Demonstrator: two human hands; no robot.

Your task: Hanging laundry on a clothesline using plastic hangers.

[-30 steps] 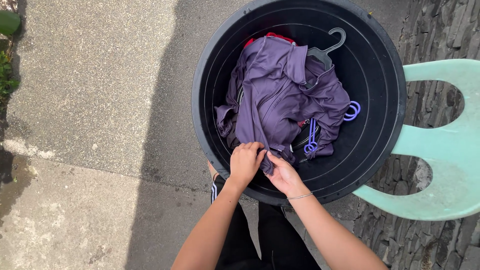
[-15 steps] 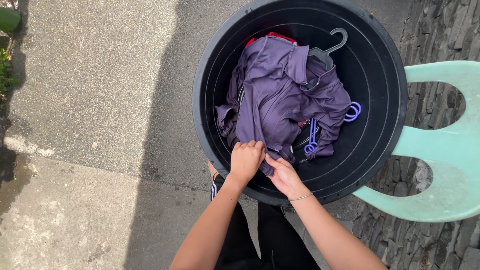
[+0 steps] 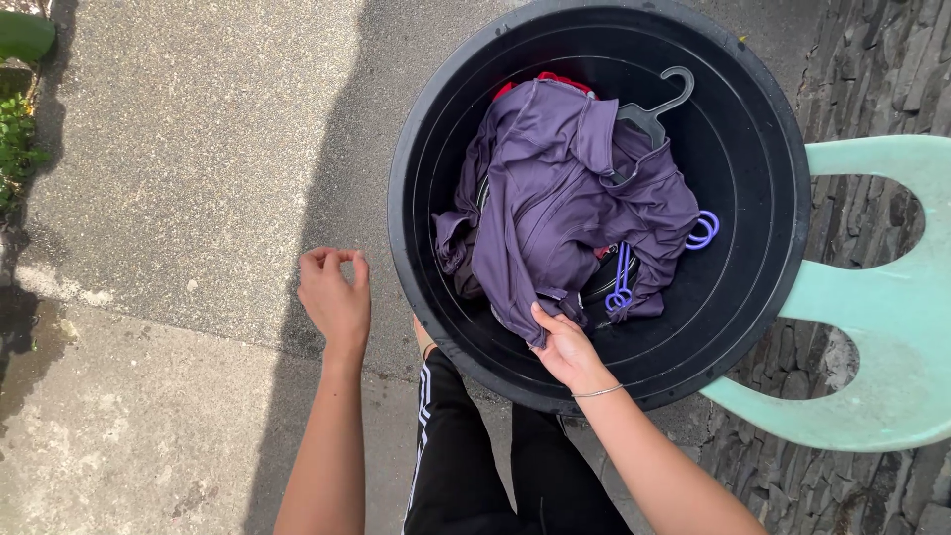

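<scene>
- We see the right hand inside the near rim of the tub, its grip pinching the lower hem of the purple jacket
- The left hand hangs over the pavement just left of the tub, apart from it, fingers curled loosely with the fingertips close together; its grip looks released, with nothing we can make out in it
- The jacket lies crumpled in the middle of the tub, over a bit of red cloth at the far side and something dark underneath
- A grey hanger pokes out at the jacket's collar, and purple hanger hooks show at its right edge
- The tub sits on a pale green chair, beside a stone wall
- A thin bracelet circles the right wrist
</scene>
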